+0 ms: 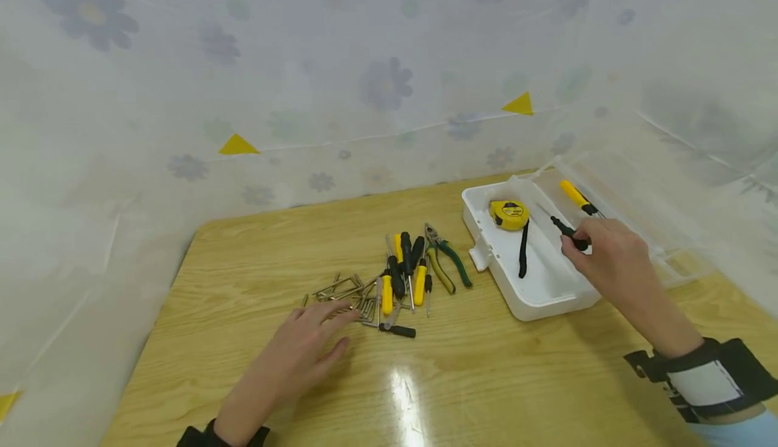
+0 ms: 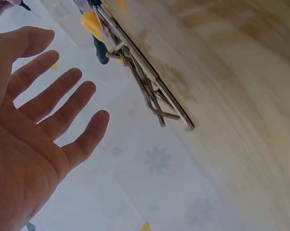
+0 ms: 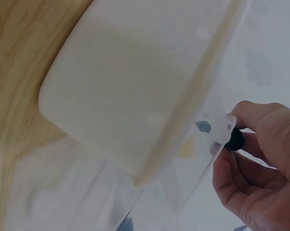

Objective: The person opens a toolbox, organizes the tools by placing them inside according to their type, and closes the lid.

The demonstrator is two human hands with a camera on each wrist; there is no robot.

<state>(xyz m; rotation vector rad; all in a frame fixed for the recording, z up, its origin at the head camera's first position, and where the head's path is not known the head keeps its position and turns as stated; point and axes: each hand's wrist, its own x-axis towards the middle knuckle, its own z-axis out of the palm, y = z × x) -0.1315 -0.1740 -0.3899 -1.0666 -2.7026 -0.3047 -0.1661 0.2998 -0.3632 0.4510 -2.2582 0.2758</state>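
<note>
Over the white toolbox, my right hand pinches a small black-handled screwdriver by its handle end, its thin shaft pointing up and left. In the right wrist view the box's side hides most of that screwdriver, leaving the dark handle end between thumb and fingers. A yellow tape measure with a black strap lies inside the box, and a yellow-and-black tool is at its right side. My left hand is beside a heap of hex keys, fingers spread, palm holding nothing in the left wrist view.
Right of the hex keys lie several yellow and black screwdrivers and green-handled pliers. The box's clear lid hangs open on its right. A flower-patterned sheet stands behind the wooden table.
</note>
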